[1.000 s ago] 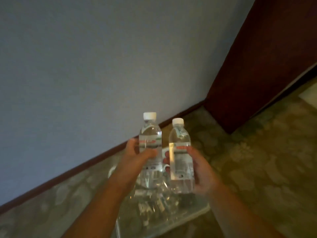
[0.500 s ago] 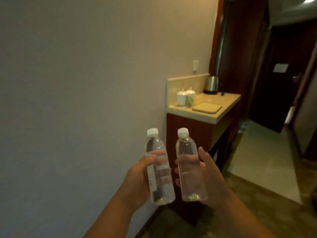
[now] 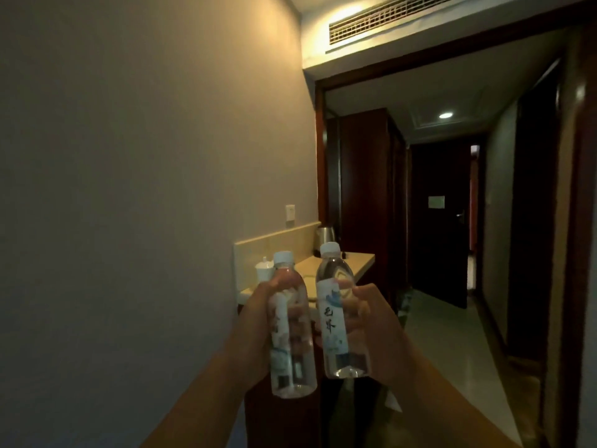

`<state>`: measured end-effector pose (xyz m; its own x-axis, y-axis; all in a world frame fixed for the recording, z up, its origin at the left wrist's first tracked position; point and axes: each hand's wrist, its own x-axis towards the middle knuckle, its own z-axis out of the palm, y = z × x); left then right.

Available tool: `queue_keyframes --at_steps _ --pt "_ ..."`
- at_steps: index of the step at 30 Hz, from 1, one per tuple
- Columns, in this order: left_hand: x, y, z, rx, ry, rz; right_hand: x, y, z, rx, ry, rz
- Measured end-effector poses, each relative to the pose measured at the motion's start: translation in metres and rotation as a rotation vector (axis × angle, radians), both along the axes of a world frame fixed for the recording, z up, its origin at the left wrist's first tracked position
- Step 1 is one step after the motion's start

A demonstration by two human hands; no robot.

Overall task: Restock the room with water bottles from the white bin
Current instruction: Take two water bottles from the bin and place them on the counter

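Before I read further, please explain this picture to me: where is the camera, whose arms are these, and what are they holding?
The camera sits on a person's head and looks forward and down, so the arms are that person's own. The left hand grips one water bottle; the right hand grips another water bottle. Both bottles are upright with white caps on. Behind them is a counter against the wall, with a kettle and a white cup on it. A dim hallway leads to a dark door.
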<state>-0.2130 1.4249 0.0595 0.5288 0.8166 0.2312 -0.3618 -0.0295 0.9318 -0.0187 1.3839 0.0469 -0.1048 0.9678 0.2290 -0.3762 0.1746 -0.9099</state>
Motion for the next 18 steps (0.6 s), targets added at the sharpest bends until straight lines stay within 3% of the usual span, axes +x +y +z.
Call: queue_keyframes --at_steps 6,13,18 --pt "0.065 0.030 0.020 0.176 0.123 0.093 0.062 0.027 0.010 0.177 -0.041 -0.040" --pt "0.104 0.091 0.049 0.254 0.233 0.401 0.131 0.090 0.038 0.215 -0.361 -0.201" --pt "0.126 0.164 0.057 0.256 0.278 0.520 0.174 0.169 0.039 0.215 -0.362 -0.239"
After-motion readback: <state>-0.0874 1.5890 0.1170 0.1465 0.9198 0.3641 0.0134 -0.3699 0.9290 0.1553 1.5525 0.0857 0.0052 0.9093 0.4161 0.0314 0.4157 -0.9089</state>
